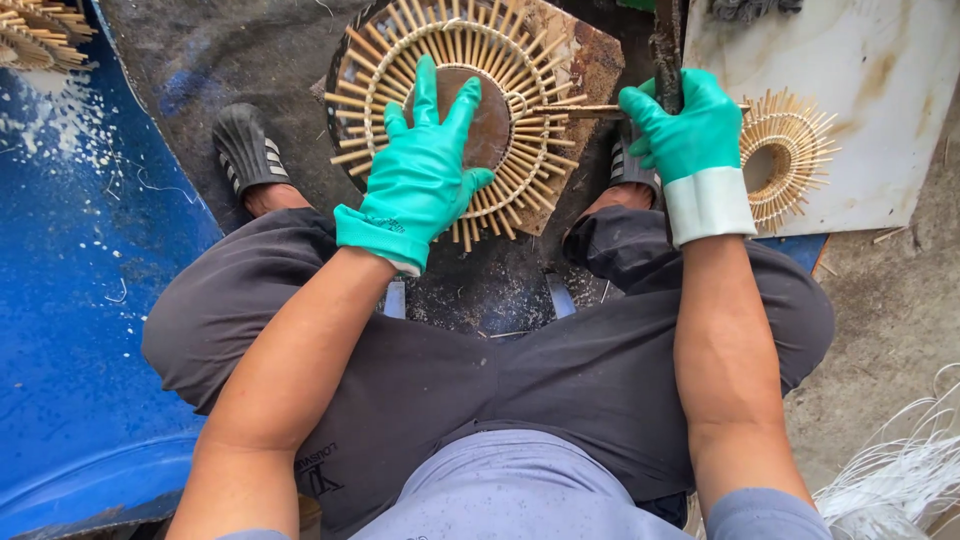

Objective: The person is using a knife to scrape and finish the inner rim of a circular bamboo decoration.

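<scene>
A round sunburst frame of bamboo sticks (520, 150) lies on a worn brown board (590, 60) in front of my knees. My left hand (425, 165), in a green glove, presses flat on the frame's brown centre disc (490, 120) with fingers spread. My right hand (685, 125), also gloved green with a white cuff, grips the dark handle of a tool (665, 45). The tool stands upright at the frame's right edge, beside one protruding stick (575, 111).
A smaller bamboo sunburst frame (790, 150) rests on a white board (880, 90) at right. Another lies at the top left (35, 35) on a blue tarp (70, 300). My feet in black sandals (245, 150) flank the work. White strands (900, 470) pile at lower right.
</scene>
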